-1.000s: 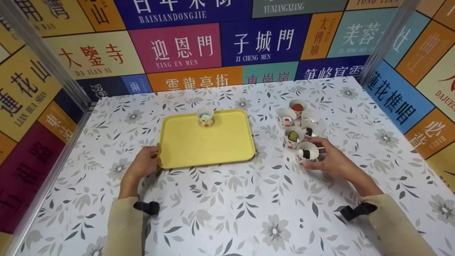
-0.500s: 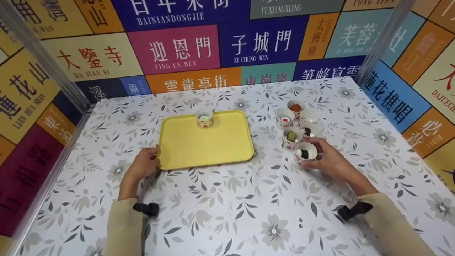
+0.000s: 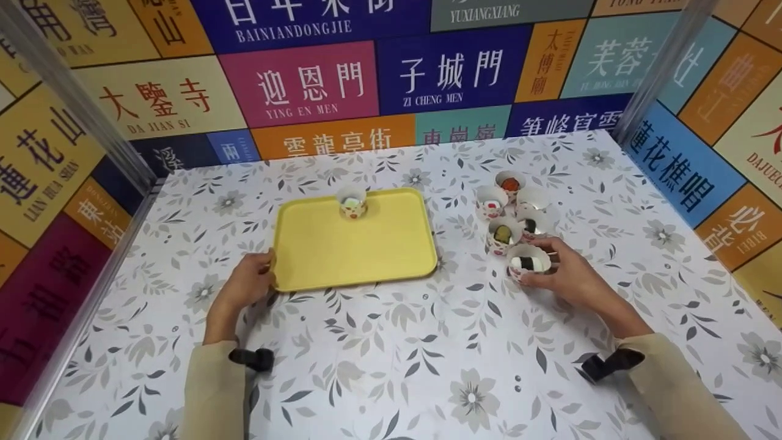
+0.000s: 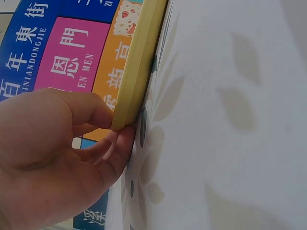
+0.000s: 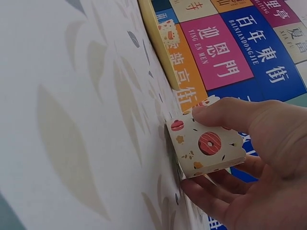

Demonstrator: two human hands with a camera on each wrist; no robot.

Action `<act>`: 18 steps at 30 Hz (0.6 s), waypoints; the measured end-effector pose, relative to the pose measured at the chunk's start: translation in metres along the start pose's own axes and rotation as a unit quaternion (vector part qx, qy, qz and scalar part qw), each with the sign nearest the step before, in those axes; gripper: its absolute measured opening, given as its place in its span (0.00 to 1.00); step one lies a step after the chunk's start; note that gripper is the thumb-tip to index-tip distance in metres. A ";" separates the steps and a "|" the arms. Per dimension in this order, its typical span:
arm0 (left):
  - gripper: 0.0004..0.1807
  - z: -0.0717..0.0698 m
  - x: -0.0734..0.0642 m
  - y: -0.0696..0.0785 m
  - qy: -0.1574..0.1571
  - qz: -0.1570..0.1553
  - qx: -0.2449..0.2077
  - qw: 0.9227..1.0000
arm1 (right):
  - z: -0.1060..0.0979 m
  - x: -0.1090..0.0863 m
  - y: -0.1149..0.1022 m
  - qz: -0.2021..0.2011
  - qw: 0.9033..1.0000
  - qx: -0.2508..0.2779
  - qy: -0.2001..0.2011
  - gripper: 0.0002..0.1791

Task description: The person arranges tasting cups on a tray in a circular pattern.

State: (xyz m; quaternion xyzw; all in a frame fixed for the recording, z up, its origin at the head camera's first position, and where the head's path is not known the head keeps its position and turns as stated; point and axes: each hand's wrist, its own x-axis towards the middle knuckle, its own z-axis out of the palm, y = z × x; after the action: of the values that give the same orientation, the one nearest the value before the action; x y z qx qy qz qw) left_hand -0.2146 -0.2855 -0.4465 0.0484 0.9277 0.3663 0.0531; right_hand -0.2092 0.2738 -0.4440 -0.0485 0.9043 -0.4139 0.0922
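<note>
My left hand (image 3: 249,280) pinches the near left corner of a yellow tray (image 3: 360,250); in the left wrist view its thumb lies over the rim and fingers reach beneath. On the tray's far side stands a printed paper cup (image 3: 353,204) with something pale inside. At the right, my right hand (image 3: 568,272) grips another paper cup (image 3: 529,264) holding a white sushi piece with a black band. The right wrist view shows this cup's donut-printed side (image 5: 207,143), thumb near the rim and fingers around the far side and base, close over the table.
Behind the gripped cup, several more paper cups stand bunched together, among them one with a green-brown piece (image 3: 503,233) and one with orange-red filling (image 3: 509,184). The flower-patterned table (image 3: 366,366) is bordered by walls of coloured sign panels (image 3: 299,79).
The cup in my right hand has shifted slightly and its sushi piece shows more level than half a second ago. My left hand and the tray stay in place.
</note>
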 end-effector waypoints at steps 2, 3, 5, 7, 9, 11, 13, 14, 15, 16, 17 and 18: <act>0.28 0.000 0.000 0.000 -0.001 0.012 -0.006 1.000 | 0.000 -0.001 -0.002 0.004 1.000 0.000 -0.002 0.40; 0.28 0.000 0.000 0.000 0.002 0.011 -0.002 1.000 | 0.000 -0.001 -0.002 0.004 1.000 -0.003 -0.003 0.39; 0.28 0.000 0.001 0.001 0.004 -0.001 0.004 1.000 | 0.001 -0.003 -0.004 0.002 1.000 -0.009 -0.003 0.38; 0.28 0.001 0.001 0.002 0.001 -0.012 0.009 1.000 | 0.002 -0.004 -0.007 -0.004 1.000 -0.011 -0.002 0.38; 0.28 0.001 0.001 0.002 0.000 -0.022 0.017 1.000 | 0.002 -0.005 -0.010 -0.012 1.000 -0.012 0.000 0.37; 0.29 0.001 0.000 0.002 0.000 -0.028 0.024 0.999 | 0.003 -0.005 -0.014 -0.017 1.000 -0.017 0.003 0.37; 0.29 0.001 0.000 0.002 -0.001 -0.032 0.024 0.999 | 0.003 -0.006 -0.019 -0.022 0.999 -0.023 0.005 0.37; 0.29 0.001 0.000 0.001 -0.003 -0.030 0.021 0.999 | 0.003 -0.006 -0.022 -0.022 0.999 -0.027 0.006 0.37; 0.29 0.001 0.001 0.001 -0.002 -0.032 0.019 0.999 | 0.004 -0.006 -0.024 -0.024 0.999 -0.030 0.007 0.37; 0.29 0.001 0.001 0.001 -0.003 -0.030 0.019 0.999 | 0.004 -0.006 -0.026 -0.024 0.999 -0.033 0.008 0.37; 0.29 0.001 0.001 0.001 -0.003 -0.030 0.016 0.999 | 0.004 -0.005 -0.029 -0.025 0.999 -0.036 0.010 0.37; 0.30 0.001 0.001 0.000 -0.004 -0.029 0.012 1.000 | 0.004 -0.005 -0.031 -0.028 0.999 -0.039 0.011 0.37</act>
State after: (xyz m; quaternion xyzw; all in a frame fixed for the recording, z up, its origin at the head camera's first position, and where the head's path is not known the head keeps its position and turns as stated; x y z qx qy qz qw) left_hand -0.2159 -0.2845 -0.4468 0.0237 0.9327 0.3537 0.0668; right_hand -0.2035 0.2512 -0.4226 -0.0727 0.9191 -0.3811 0.0685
